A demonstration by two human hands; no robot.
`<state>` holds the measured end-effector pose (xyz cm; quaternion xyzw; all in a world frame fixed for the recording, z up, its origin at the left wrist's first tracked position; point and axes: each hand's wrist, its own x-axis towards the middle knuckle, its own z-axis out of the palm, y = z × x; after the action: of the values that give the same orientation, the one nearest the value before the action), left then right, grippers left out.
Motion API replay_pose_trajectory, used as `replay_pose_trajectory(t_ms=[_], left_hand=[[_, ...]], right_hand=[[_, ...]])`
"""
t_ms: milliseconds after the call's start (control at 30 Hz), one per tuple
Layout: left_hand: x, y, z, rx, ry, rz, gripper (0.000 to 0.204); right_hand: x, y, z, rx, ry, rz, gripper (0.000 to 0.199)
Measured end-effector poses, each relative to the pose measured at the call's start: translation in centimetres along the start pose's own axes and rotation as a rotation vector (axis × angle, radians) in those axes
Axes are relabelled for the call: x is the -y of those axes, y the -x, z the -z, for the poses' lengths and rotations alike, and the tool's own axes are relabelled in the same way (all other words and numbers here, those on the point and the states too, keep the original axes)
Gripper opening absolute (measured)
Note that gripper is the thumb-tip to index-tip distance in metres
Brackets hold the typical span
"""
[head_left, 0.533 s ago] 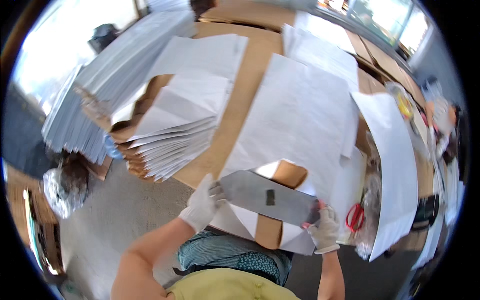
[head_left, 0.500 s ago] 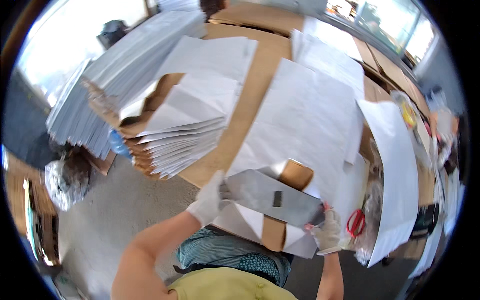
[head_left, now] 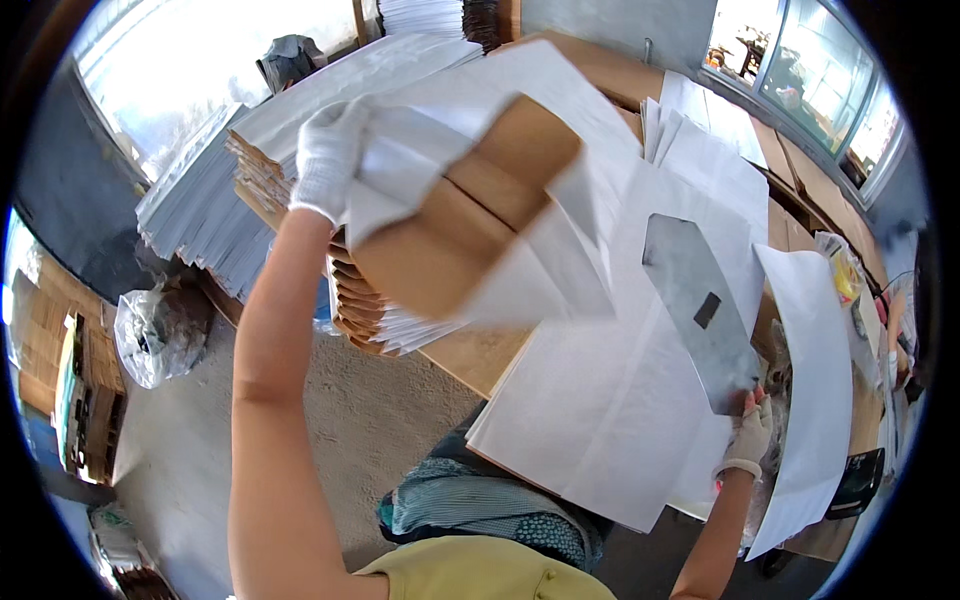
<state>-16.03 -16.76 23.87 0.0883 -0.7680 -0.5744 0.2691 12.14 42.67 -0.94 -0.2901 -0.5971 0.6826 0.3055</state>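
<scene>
My left hand, in a white glove, is closed on the edge of a white paper sack. The sack is lifted and tilted, its end folded out so the brown inside shows, and motion blurs it. Below it lies a pile of similar folded sacks with brown edges. On the right, my gloved right hand grips the near end of a flat grey plate with cut corners and a small dark rectangle on it. The plate is over a stack of flat white sacks on the table.
Tall stacks of white paper stand at the left. A curved white sheet rises beside my right hand. A clear plastic bag rests at the far left. At the far right a co-worker's arm shows.
My left hand has carried the sack up and left from the near stack to over the folded pile. My right hand has drawn the plate off the sack and swung it to the right.
</scene>
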Motion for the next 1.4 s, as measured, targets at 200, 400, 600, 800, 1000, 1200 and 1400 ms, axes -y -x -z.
replay_pose_trajectory(t_ms=[200, 400, 600, 800, 1000, 1200, 1400], left_hand=[[16.5, -10.6, 6.9, 0.074, -0.031, 0.066, 0.032], [20.1, -7.3, 12.9, -0.177, 0.024, 0.189, 0.039], [14.1, 13.4, 6.7, 0.236, -0.328, -0.849, 0.028], [14.0, 21.5, -3.9, 1.298, -0.347, -1.005, 0.031], [15.0, 21.6, -6.8, 1.261, -0.304, -0.579, 0.012], [16.4, 25.1, -10.1, 0.841, -0.540, -0.255, 0.027], [17.5, 25.2, -12.0, 0.820, -0.843, -0.518, 0.021]], right_hand=[[-0.2, 5.4, -1.7, 0.190, 0.736, 0.203, 0.058], [0.3, 14.1, 2.4, 0.716, 1.169, 0.362, 0.083], [5.2, 18.2, 2.9, 1.033, 1.622, 0.629, 0.055], [9.5, 14.6, 0.5, 0.934, 1.409, 0.818, 0.020], [7.5, 11.1, 1.2, 0.128, 0.542, 0.106, 0.017], [-1.9, 8.9, -1.3, -0.055, 0.697, 0.180, 0.044], [-3.8, 7.5, -4.0, 0.040, 0.869, 0.089, 0.035]])
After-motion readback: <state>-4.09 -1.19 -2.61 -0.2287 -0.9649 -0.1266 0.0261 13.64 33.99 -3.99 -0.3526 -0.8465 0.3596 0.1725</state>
